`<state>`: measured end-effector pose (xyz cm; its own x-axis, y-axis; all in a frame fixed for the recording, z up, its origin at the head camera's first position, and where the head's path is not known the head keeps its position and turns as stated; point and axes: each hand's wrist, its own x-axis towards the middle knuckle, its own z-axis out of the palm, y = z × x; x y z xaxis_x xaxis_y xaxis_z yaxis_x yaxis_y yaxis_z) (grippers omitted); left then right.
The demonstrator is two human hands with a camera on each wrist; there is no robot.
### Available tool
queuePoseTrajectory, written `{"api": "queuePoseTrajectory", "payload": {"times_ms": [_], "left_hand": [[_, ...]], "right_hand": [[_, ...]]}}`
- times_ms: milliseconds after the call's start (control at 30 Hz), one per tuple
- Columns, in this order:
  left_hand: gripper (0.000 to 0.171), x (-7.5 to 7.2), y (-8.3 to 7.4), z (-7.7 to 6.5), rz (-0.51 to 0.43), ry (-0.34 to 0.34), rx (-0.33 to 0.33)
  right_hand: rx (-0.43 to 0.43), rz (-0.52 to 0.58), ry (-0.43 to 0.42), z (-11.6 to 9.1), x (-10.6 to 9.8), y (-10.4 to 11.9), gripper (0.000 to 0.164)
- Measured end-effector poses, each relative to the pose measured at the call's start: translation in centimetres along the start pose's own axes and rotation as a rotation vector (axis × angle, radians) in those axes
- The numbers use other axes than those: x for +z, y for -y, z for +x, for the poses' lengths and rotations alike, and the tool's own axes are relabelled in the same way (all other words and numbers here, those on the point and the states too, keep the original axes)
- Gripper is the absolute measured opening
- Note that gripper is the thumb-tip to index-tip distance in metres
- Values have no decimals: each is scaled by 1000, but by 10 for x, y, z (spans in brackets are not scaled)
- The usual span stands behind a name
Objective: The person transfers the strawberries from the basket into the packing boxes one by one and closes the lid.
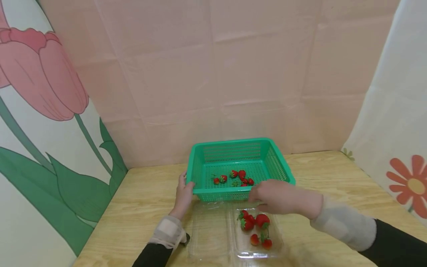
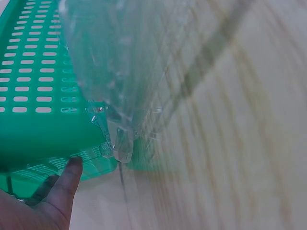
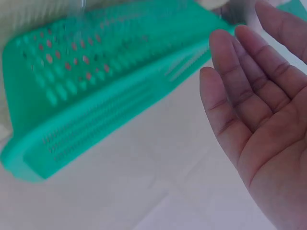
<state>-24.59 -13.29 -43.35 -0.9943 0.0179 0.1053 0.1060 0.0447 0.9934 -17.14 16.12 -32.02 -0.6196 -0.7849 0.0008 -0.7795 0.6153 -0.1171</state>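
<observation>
A green plastic basket (image 1: 218,194) with slotted sides stands on the table, several strawberries (image 1: 241,173) on its floor. My left hand (image 1: 183,194) grips its front left corner, thumb at the rim; the left wrist view shows the fingers against the basket wall. In front lies a clear plastic clamshell box (image 1: 253,255) with its lid (image 1: 210,233) folded out to the left. Several strawberries (image 1: 262,221) sit in the box's right half. My right hand (image 1: 280,194) hovers over the basket's front right rim and the box's far edge. Its palm (image 3: 273,143) is bare, fingers loosely bent, nothing held.
The wood-grain table (image 1: 150,211) extends to both sides of the basket. A plain pinkish cloth (image 1: 213,74) hangs close behind it. Cloths printed with a tulip (image 1: 50,74) and an orange flower (image 1: 415,185) hang at left and right.
</observation>
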Motion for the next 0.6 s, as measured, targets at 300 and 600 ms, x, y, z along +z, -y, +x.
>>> {"api": "queuePoseTrajectory", "payload": {"times_ms": [300,600], "left_hand": [[55,1,21,11,45,-45,26],[57,1,5,2,35,-14,3]], "right_hand": [[13,-7,-79,11,-15,-39,10],[101,55,-52,19,3,-83,13]]}}
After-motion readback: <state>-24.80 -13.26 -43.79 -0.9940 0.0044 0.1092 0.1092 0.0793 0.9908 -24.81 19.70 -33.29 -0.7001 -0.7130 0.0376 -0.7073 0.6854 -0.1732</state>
